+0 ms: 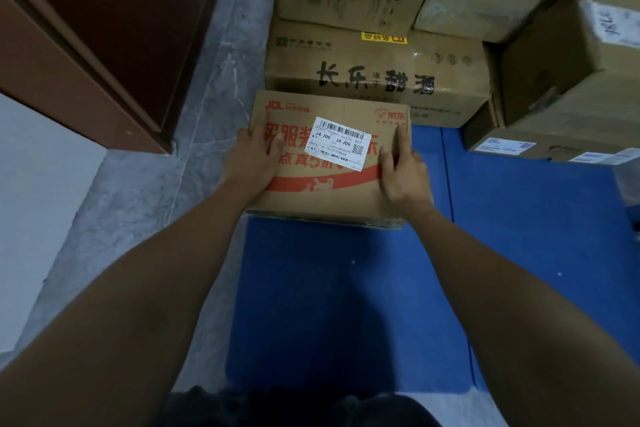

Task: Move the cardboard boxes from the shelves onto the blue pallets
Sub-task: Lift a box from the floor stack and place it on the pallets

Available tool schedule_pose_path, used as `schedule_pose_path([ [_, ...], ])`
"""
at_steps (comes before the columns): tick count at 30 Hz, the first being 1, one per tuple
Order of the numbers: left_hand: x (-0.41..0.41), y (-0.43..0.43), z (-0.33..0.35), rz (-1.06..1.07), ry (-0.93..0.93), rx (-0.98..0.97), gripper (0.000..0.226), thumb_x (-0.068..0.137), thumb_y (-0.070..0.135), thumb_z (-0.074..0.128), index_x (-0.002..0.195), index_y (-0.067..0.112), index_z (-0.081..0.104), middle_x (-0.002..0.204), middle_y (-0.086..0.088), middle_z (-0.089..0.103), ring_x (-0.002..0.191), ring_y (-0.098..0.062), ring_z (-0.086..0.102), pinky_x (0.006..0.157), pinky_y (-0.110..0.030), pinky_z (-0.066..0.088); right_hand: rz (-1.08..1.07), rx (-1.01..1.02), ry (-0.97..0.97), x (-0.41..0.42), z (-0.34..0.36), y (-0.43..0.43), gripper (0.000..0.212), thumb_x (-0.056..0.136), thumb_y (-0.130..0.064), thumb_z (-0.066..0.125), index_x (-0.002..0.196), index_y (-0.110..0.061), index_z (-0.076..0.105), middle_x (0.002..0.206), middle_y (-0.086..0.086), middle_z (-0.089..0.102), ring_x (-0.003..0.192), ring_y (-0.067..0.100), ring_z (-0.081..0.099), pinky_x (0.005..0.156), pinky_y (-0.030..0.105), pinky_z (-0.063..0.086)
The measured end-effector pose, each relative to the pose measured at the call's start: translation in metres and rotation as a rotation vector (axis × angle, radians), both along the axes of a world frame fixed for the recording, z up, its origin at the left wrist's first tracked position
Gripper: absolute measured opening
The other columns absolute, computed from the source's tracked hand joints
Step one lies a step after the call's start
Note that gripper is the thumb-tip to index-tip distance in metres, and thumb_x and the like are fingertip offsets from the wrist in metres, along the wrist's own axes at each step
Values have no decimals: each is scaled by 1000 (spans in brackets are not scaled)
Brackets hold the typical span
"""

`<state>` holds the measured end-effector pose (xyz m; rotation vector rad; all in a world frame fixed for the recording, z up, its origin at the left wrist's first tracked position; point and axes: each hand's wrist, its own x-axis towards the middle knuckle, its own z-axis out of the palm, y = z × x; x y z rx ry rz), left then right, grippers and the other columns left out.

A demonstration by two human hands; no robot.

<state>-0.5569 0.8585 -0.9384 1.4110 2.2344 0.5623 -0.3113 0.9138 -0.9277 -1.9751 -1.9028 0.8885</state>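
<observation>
- Left hand [254, 158] and right hand [403, 172], fingers pressed flat on the red-printed box [329, 180], set it on the blue pallet [346, 288].
- Next, judged: release, fetch another.

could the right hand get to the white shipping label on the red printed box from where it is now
Probably yes: the right hand rests on the red-printed box beside the white label, whose face is uncovered.
</observation>
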Motion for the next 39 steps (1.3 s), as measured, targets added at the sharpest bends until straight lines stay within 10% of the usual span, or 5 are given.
schedule_pose_path([
  [21, 0, 27, -7, 22, 65, -19, 57, 102, 47, 27, 152, 25, 15, 140, -21, 37, 114, -40, 52, 95, -50, 42, 10, -26, -23, 1, -15, 31, 58, 104, -48, 28, 156, -34, 6, 127, 18, 49, 114, 31, 51, 87, 37, 39],
  [27, 4, 27, -2, 19, 95, -28, 55, 102, 43, 26, 152, 23, 13, 143, -19, 33, 113, -39, 51, 93, -48, 41, 75, 0, -172, -2, -13, 31, 61, 103, -49, 25, 156, -31, 1, 154, 15, 27, 131, 36, 42, 101, 49, 41],
  [31, 1, 28, -2, -36, 209, -67, 58, 102, 42, 27, 153, 19, 13, 157, -18, 13, 140, -38, 23, 111, -53, 25, 141, 32, -293, -1, -7, 29, 66, 102, -51, 24, 157, -25, -1, 164, 9, 1, 150, 26, 5, 120, 51, 12],
  [39, 16, 30, 41, -153, 295, -75, 57, 103, 38, 25, 153, 14, 13, 160, -14, 9, 147, -31, 5, 118, -47, 3, 273, 99, -451, -12, 38, 22, 65, 104, -49, 14, 156, -16, -5, 164, 5, -7, 150, 20, -10, 119, 45, -8],
])
